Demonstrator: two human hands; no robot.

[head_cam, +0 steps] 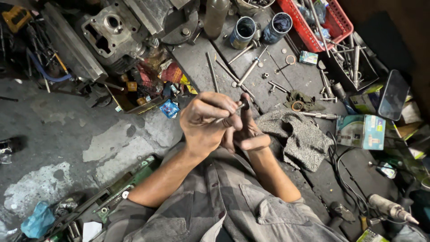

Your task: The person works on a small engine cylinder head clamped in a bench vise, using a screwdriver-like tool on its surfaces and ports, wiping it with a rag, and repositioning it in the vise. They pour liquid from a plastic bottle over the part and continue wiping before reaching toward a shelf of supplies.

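My left hand (207, 122) is raised in the middle of the view, its fingers curled around a thin metal rod or valve (240, 106) whose small head sticks out to the right. My right hand (249, 132) sits right behind it, fingers touching the same small metal part, thumb pointing right. Both hands are grimy and pressed together above the front edge of the dark workbench (197, 67). Most of the part is hidden inside my fingers.
A grey rag (298, 134) lies just right of my hands. Loose rods and bolts (248, 69), two tins (244, 31), a red basket (333, 20), a small carton (360, 131) and an engine cylinder (112, 31) crowd the bench. Concrete floor (67, 130) at left.
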